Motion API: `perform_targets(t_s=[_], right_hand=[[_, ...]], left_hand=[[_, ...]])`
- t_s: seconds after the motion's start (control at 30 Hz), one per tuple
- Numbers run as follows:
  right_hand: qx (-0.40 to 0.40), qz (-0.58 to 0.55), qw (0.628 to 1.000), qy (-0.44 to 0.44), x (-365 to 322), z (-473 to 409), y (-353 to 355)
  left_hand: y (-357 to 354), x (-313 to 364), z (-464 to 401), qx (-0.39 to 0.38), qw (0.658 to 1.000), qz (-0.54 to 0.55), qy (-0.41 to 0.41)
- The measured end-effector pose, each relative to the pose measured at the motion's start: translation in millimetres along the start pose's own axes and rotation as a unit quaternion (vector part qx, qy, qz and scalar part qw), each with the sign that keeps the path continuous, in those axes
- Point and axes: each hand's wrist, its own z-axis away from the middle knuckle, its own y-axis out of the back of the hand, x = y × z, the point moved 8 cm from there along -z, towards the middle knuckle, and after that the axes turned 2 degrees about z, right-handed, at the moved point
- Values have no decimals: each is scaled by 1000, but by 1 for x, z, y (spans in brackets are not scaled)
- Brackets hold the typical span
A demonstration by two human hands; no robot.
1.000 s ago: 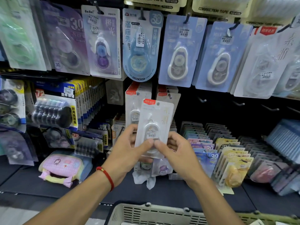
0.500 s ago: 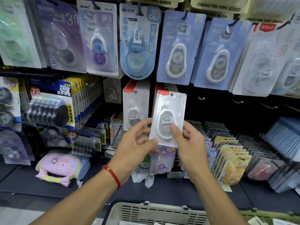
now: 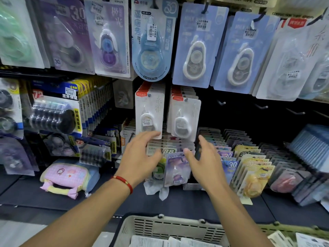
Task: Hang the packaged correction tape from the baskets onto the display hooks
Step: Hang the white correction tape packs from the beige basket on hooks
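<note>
A white correction tape package (image 3: 184, 118) with a red label hangs on a display hook at the front of the right stack. Beside it on the left hangs a matching stack of packages (image 3: 149, 114). My left hand (image 3: 140, 158) is below the left stack, fingers spread and relaxed, holding nothing. My right hand (image 3: 204, 162) is below the right package, fingers loose, also holding nothing. A beige basket (image 3: 160, 225) at the bottom centre holds more white packages (image 3: 170, 242).
Blue and purple correction tape cards (image 3: 197, 47) hang on the upper row. Bare hooks (image 3: 221, 102) stick out of the dark panel to the right. Slanted trays of small packs (image 3: 249, 161) fill the shelf at right. A pink pouch (image 3: 65, 177) lies at lower left.
Both hands held the white package and raised it to the right hook. Now it hangs there, and both hands have let go and dropped below it.
</note>
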Motion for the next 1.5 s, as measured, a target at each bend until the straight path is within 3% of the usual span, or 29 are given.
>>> perform_targets(t_s=[0.13, 0.27, 0.43, 0.6, 0.9, 1.07, 1.23, 1.37, 1.43, 1.5], right_hand=[[3, 74, 989, 124, -24, -1, -11], [-1, 195, 955, 225, -59, -32, -22], [31, 278, 942, 186, -68, -74, -34], [6, 311, 938, 153, -55, -109, -52], [-54, 317, 934, 156, -46, -146, -61], [-10, 237, 953, 187, -43, -107, -42], [2, 125, 975, 183, -4, -33, -24], [-139, 175, 968, 117, 64, 26, -54], [-277, 244, 926, 80, 108, 59, -85], [-411, 297, 862, 25, 156, 99, -112]], left_hand=[[8, 0, -14, 32, 986, -131, -93], [0, -3, -18, 18, 976, -190, -103], [-3, -8, -18, -7, 974, -207, -93], [-6, -13, -16, -24, 973, -206, -98], [-5, -16, -16, -16, 974, -193, -121], [1, -19, -10, -24, 973, -193, -127], [-3, -41, 12, -122, 965, -214, -90], [-35, -84, 78, -316, 907, -271, -71], [-55, -112, 123, -387, 872, -294, -53], [-72, -141, 167, -422, 857, -293, -16]])
